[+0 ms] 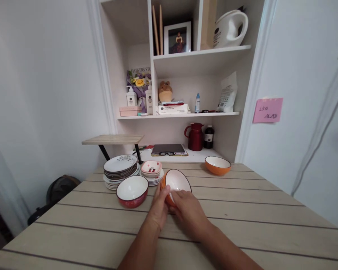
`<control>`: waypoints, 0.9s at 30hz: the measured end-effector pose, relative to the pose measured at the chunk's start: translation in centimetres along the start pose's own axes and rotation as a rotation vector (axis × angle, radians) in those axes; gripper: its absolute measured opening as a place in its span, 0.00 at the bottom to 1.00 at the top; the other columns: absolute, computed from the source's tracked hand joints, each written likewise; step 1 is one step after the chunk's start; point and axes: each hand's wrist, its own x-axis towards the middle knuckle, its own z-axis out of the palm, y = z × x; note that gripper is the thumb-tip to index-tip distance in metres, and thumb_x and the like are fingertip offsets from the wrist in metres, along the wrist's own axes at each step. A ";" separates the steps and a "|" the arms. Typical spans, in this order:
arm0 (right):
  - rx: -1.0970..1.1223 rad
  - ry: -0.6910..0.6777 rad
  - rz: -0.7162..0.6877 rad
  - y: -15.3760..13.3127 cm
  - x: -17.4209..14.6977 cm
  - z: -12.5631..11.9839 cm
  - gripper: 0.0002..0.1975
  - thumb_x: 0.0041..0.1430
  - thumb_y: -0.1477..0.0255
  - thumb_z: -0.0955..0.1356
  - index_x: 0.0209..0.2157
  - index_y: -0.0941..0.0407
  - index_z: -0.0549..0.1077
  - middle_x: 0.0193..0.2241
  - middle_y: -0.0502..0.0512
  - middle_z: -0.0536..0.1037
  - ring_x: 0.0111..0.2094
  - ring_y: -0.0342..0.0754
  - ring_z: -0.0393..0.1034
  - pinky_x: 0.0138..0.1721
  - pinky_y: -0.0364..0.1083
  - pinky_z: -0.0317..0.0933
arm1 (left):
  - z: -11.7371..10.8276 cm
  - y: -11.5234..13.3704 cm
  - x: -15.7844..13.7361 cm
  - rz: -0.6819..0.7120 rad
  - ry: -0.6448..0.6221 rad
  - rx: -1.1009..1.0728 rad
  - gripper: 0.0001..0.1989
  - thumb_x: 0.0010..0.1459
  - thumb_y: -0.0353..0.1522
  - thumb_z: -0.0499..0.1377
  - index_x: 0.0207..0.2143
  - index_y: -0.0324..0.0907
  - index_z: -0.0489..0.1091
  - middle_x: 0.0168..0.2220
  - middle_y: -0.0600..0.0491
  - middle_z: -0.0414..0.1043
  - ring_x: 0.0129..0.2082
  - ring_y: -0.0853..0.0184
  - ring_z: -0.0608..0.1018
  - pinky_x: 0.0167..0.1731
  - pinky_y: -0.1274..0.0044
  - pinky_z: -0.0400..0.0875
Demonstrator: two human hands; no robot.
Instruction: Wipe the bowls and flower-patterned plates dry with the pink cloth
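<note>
An orange bowl [179,180] with a white inside and dark rim is tilted between my two hands. My left hand [159,207] grips its left side, the thumb near the rim. My right hand [187,208] is closed over the near rim, fingers partly inside; the fingertips under the bowl are hidden. Left of my hands stands a red bowl [133,192] with a white inside. Farther right on the table sits another orange bowl [218,169], upright and apart from both hands.
Behind the red bowl are a tall stack of plates [120,165] and small patterned square dishes [151,167] on more plates. A small raised wooden stand [112,140] is at the back left of the slatted table [259,210]. Shelves hold a red jug [195,137] and a dark bottle [208,137].
</note>
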 end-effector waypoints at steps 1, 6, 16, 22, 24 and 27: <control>0.003 -0.010 -0.027 0.3 0.0 0.0 0.11 0.60 0.76 0.66 0.44 0.55 0.71 0.42 0.55 0.80 0.43 0.54 0.71 0.45 0.50 0.59 | 0.0 0.1 0.0 -0.010 0.006 0.004 0.33 0.53 0.38 0.67 0.61 0.48 0.65 0.58 0.47 0.70 0.59 0.54 0.70 0.61 0.67 0.59; -0.038 -0.008 -0.224 2.6 -0.2 0.0 0.15 0.61 0.79 0.65 0.48 0.51 0.72 0.52 0.52 0.78 0.53 0.54 0.68 0.61 0.58 0.48 | -0.8 0.7 0.2 -0.083 0.027 -0.037 0.32 0.52 0.40 0.67 0.58 0.42 0.68 0.53 0.44 0.75 0.53 0.52 0.75 0.57 0.64 0.65; -0.135 0.078 -0.325 3.2 0.0 0.4 0.09 0.65 0.77 0.63 0.42 0.53 0.73 0.43 0.55 0.80 0.47 0.52 0.72 0.58 0.56 0.55 | -2.3 1.3 0.9 -0.209 -0.038 -0.150 0.31 0.57 0.47 0.62 0.57 0.38 0.69 0.53 0.42 0.75 0.57 0.51 0.72 0.59 0.61 0.63; -0.097 0.007 -0.108 1.3 -0.5 0.0 0.05 0.63 0.73 0.66 0.41 0.55 0.70 0.38 0.57 0.80 0.39 0.53 0.72 0.38 0.48 0.59 | -1.3 0.7 0.4 -0.078 -0.027 -0.137 0.37 0.56 0.50 0.62 0.65 0.52 0.57 0.63 0.49 0.64 0.65 0.57 0.63 0.63 0.66 0.58; -0.065 -0.007 -0.027 1.0 -0.6 -0.3 0.03 0.63 0.72 0.66 0.38 0.55 0.70 0.34 0.54 0.79 0.36 0.51 0.71 0.36 0.47 0.57 | -1.0 0.6 0.2 -0.037 -0.014 -0.110 0.40 0.55 0.48 0.64 0.67 0.57 0.52 0.66 0.51 0.60 0.65 0.59 0.62 0.63 0.68 0.56; -0.071 -0.015 -0.018 0.7 -0.5 -0.2 0.02 0.62 0.73 0.65 0.37 0.55 0.70 0.33 0.54 0.79 0.34 0.51 0.71 0.35 0.47 0.56 | -0.8 0.7 -0.2 -0.070 -0.018 -0.059 0.42 0.54 0.43 0.67 0.67 0.60 0.50 0.67 0.53 0.57 0.64 0.59 0.64 0.63 0.68 0.56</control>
